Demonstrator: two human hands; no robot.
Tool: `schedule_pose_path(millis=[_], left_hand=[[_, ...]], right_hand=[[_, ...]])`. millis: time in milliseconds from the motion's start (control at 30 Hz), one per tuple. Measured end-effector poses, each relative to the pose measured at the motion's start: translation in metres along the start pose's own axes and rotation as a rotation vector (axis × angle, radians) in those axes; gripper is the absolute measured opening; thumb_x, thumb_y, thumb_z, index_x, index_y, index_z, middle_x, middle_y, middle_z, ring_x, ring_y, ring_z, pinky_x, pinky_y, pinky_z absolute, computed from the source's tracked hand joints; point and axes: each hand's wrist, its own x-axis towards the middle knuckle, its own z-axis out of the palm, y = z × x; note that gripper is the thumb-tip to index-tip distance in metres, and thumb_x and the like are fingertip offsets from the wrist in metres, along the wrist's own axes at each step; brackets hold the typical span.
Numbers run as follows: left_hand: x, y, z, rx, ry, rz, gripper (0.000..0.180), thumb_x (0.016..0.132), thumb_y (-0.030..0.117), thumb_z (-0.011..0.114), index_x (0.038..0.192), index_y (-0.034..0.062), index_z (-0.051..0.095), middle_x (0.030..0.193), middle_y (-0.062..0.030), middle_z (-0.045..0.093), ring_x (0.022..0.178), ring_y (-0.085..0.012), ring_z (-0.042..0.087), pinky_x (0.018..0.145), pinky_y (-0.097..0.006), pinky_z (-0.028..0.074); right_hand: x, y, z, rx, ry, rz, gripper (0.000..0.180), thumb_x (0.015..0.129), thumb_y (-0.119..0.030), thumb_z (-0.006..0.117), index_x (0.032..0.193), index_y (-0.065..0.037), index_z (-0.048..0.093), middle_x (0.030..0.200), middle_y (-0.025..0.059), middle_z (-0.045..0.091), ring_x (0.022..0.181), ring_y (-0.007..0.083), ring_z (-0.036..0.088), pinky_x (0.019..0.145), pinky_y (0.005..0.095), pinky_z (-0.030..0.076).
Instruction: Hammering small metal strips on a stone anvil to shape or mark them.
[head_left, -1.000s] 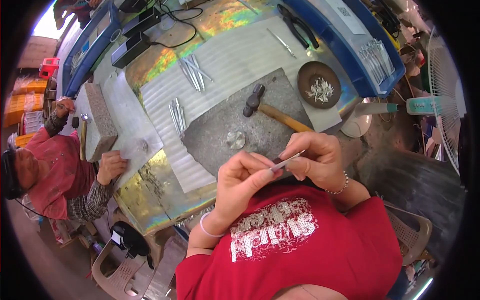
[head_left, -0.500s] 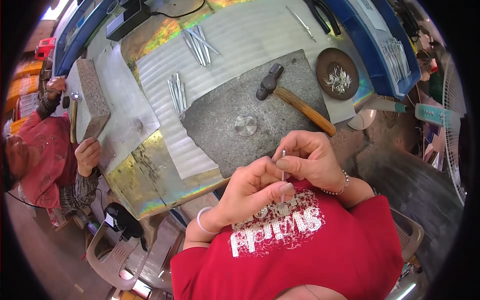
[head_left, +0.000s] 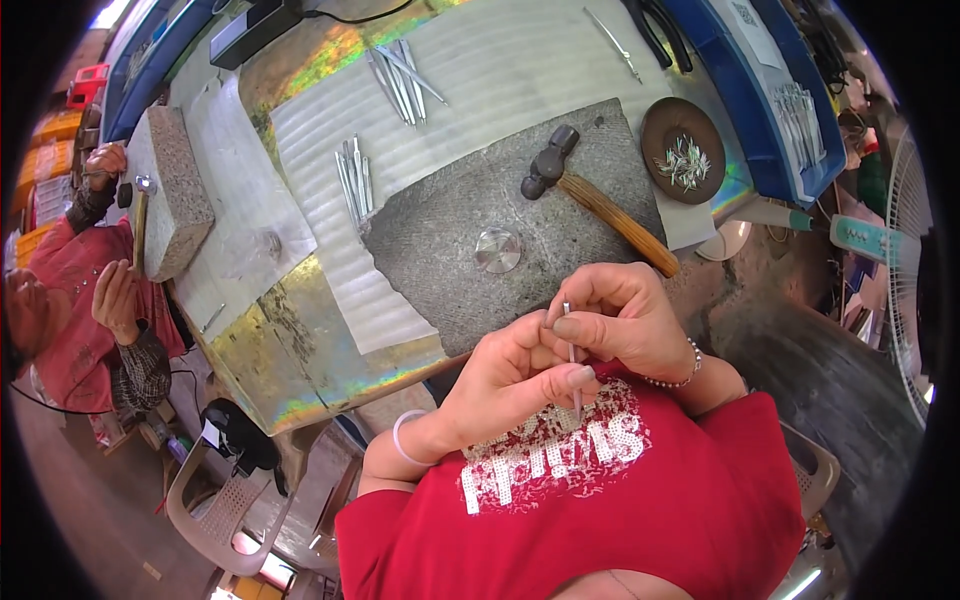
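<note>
Rod: thin metal rod [head_left: 572, 352] upright, held close above the lap, off the surface
Hands: left hand [head_left: 505, 378] and right hand [head_left: 625, 322] both pinch it, fingers closed, steadying each end
Beyond: stone slab [head_left: 440, 250] carries metal disc [head_left: 497, 250]; hammer [head_left: 590, 195] lies within reach

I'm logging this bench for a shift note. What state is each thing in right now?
Left hand: pinching the thin metal rod.
Right hand: pinching the same rod, higher up.
Rod: held near upright between both hands.
Hammer: lying flat on the slab, untouched.
Stone slab: flat on the table.
Metal disc: resting on the slab.
Brown dish: holds small metal pieces.
Loose rods: lying in a bunch.
</note>
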Motion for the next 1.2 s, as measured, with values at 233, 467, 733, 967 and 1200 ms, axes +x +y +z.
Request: schedule_pose_path(millis=[233,467,733,967,1200], left_hand=[[-0.0039,-0.0019,-0.0021,-0.05,-0.005,-0.025,0.018,0.091,0.003,0.054,0.107,0.0003,0.047,0.084,-0.0144,0.065,0.079,-0.0184,0.066,0.068,-0.027,0.053],[-0.0051,0.0028,-0.0017,-0.071,0.017,-0.015,0.015,0.089,0.002,0.056,0.102,-0.0001,0.049,0.081,-0.0132,0.064,0.076,-0.0195,0.066,0.066,-0.027,0.055],[-0.0038,0.0029,-0.0036,-0.033,0.005,0.001,0.018,0.09,0.003,0.056,0.105,-0.0002,0.047,0.081,-0.0125,0.064,0.074,-0.0187,0.066,0.065,-0.027,0.054],[-0.0054,0.0056,0.0015,0.083,0.021,0.073,0.026,0.088,0.002,0.059,0.11,0.0002,0.046,0.075,-0.0016,0.057,0.069,-0.0082,0.06,0.058,-0.02,0.046],[-0.0068,0.0042,0.0018,0.152,0.039,0.113,0.023,0.087,0.001,0.06,0.106,0.0002,0.046,0.074,-0.0012,0.057,0.067,-0.0077,0.061,0.055,-0.019,0.045]], right_hand=[[0.0005,0.0012,0.0029,0.003,-0.028,0.015,0.009,0.086,-0.007,0.063,0.09,0.0,0.06,0.072,0.0033,0.061,0.063,0.0067,0.056,0.054,0.0183,0.042],[0.0042,-0.0017,0.0046,0.017,-0.059,0.037,0.009,0.087,-0.007,0.061,0.091,0.001,0.06,0.072,0.0037,0.061,0.062,0.0065,0.056,0.052,0.018,0.04],[0.0063,0.0006,0.0057,-0.008,-0.056,-0.01,0.01,0.088,-0.008,0.06,0.091,0.001,0.06,0.071,0.0028,0.06,0.062,0.0058,0.055,0.052,0.0176,0.039],[0.0053,-0.0049,0.0065,-0.068,-0.089,-0.054,0.01,0.089,-0.01,0.06,0.093,-0.001,0.062,0.07,0.0,0.058,0.054,0.0015,0.045,0.046,0.0165,0.031],[0.0046,-0.0015,0.0081,-0.02,-0.097,-0.069,0.011,0.089,-0.01,0.059,0.093,-0.001,0.061,0.068,-0.0005,0.056,0.052,0.0013,0.042,0.045,0.0171,0.03]])
